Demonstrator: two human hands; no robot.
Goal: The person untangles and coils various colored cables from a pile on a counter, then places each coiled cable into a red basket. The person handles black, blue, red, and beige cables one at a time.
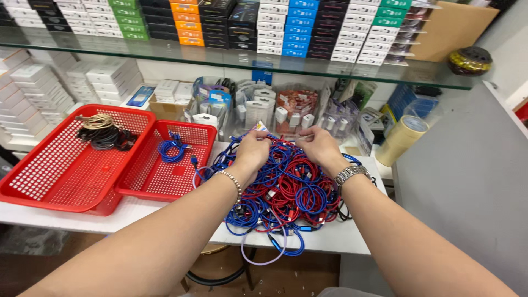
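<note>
Red and blue cords lay in a big tangled, loopy heap on the white table, and the left hand and right hand both curled tight on cords at the far top of the heap, beside two holey red plastic baskets.

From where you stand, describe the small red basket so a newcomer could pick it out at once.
Start at the white table under the glass shelf. Two red mesh baskets sit at its left end; the small red basket is the right-hand one, next to the pile of red and blue cables. It holds only a blue cable coil, whereas the larger basket holds black and beige cables.
</note>
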